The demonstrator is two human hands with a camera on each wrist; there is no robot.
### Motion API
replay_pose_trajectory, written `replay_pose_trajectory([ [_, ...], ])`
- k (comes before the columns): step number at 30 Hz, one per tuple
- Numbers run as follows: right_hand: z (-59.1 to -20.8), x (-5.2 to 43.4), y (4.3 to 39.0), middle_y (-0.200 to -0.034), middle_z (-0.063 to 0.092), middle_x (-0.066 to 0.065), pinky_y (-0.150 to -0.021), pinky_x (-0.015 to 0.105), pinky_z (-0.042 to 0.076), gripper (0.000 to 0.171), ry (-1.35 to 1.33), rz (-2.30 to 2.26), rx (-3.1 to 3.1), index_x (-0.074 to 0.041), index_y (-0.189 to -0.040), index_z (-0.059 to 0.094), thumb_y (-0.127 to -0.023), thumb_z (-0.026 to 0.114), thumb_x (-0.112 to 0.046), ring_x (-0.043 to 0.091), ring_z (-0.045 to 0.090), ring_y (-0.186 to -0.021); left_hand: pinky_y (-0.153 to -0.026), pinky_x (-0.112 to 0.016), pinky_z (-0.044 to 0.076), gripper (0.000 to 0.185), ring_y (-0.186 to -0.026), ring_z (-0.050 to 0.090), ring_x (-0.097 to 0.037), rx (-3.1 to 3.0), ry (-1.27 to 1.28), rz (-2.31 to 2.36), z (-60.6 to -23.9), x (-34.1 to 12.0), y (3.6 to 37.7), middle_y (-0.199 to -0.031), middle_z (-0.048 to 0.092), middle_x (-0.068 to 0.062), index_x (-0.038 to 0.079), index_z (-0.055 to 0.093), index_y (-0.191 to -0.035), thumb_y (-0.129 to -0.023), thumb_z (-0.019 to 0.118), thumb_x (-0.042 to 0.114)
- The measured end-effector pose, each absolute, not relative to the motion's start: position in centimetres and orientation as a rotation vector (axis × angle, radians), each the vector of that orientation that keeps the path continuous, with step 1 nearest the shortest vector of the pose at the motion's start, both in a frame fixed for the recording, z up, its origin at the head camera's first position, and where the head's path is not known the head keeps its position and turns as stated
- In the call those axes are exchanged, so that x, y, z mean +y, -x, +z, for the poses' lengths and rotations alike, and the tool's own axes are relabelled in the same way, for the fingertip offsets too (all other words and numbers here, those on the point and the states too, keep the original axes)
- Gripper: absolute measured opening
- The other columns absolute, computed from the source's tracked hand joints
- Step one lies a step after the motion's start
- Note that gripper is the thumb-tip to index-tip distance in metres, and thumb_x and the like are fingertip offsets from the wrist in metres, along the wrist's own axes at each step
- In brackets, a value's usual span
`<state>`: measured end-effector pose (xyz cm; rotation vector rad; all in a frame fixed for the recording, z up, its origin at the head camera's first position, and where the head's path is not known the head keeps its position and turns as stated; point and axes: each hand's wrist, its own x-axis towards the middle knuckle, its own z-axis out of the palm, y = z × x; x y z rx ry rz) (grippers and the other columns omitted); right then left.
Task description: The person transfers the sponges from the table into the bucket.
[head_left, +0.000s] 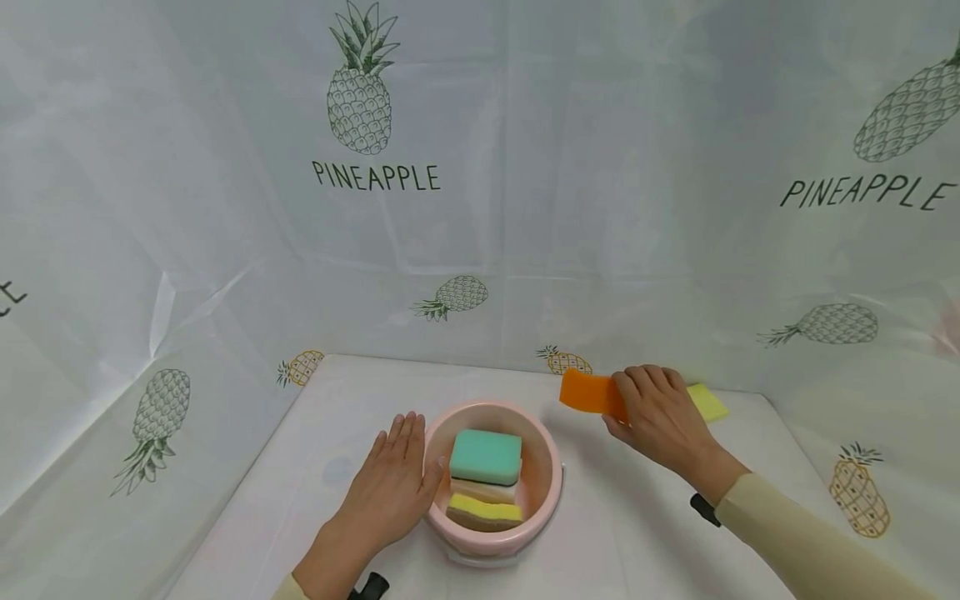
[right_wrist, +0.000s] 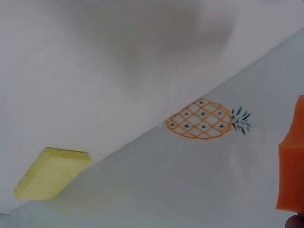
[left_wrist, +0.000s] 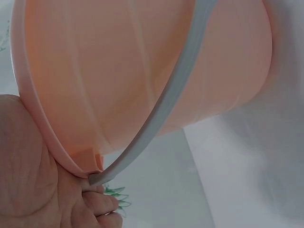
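My left hand (head_left: 392,479) rests with straight fingers against the left rim of a pink bucket (head_left: 557,479); in the left wrist view the palm touches the rim beside the grey handle (left_wrist: 166,95). Inside the bucket lie a teal sponge (head_left: 486,456) and, nearer me, a yellow sponge with a brown underside (head_left: 484,510). Part of a pale piece shows between them. To the right of the bucket, my right hand (head_left: 663,417) grips an orange sponge (head_left: 588,393) above the table, its right end hidden by the fingers. The right wrist view catches only this sponge's edge (right_wrist: 290,175).
A yellow sponge (head_left: 707,402) lies at the table's back right, partly behind my right hand. The white table (head_left: 630,533) meets a pineapple-printed sheet (head_left: 600,208) at the back and sides. Black straps (head_left: 705,510) show at both wrists.
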<state>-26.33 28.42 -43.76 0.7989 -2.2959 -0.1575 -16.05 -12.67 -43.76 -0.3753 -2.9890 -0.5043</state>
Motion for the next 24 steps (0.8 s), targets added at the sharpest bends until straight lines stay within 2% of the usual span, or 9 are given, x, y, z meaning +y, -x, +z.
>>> replay_pose_trajectory([
  [6,-42.8,27.5,26.1,-0.106,0.061,0.018,-0.089,0.052,0.05,0.057,-0.804,-0.146,-2.282,0.0,-0.116,0.058,-0.085,0.074,-0.046,0.039,0.058,-0.102,-0.129,-0.06,0.023,0.074,-0.16,0.025,-0.043,-2.995,0.373,-0.491,-43.6,-12.6,16.0,-0.168,0.032,-0.029,-0.011,0.032,-0.16,-0.112,0.045,0.044],
  [13,-41.6,26.0,25.8,-0.104,0.061,0.019,-0.084,0.053,0.049,0.058,-0.812,-0.087,-2.217,0.002,-0.115,0.058,-0.096,0.057,-0.052,0.041,0.057,-0.099,-0.128,-0.061,0.023,0.073,-0.159,0.027,-0.044,-2.988,0.385,-0.478,-43.4,-12.6,16.0,-0.167,0.033,-0.029,-0.011,0.033,-0.16,-0.112,0.045,0.043],
  [19,-40.2,23.4,24.6,-0.101,0.061,0.019,-0.08,0.053,0.048,0.067,-0.807,-0.029,-2.172,0.004,-0.114,0.058,-0.104,0.042,-0.06,0.041,0.056,-0.096,-0.128,-0.062,0.023,0.071,-0.159,0.028,-0.043,-2.962,0.392,-0.448,-43.5,-12.7,16.0,-0.167,0.034,-0.029,-0.011,0.034,-0.159,-0.112,0.045,0.041],
  [22,-39.7,22.1,23.8,-0.103,0.061,0.019,-0.081,0.052,0.047,0.069,-0.826,-0.009,-2.178,0.004,-0.116,0.058,-0.105,0.039,-0.062,0.04,0.055,-0.097,-0.128,-0.062,0.024,0.069,-0.158,0.029,-0.043,-2.952,0.396,-0.442,-43.6,-12.7,16.0,-0.166,0.034,-0.029,-0.011,0.035,-0.159,-0.112,0.045,0.039],
  [24,-39.6,21.3,23.3,-0.105,0.061,0.018,-0.081,0.051,0.046,0.068,-0.844,0.013,-2.185,0.003,-0.118,0.058,-0.104,0.042,-0.062,0.039,0.055,-0.098,-0.128,-0.062,0.024,0.069,-0.158,0.029,-0.043,-2.947,0.4,-0.439,-43.6,-12.8,16.0,-0.166,0.035,-0.029,-0.011,0.035,-0.159,-0.112,0.045,0.039],
])
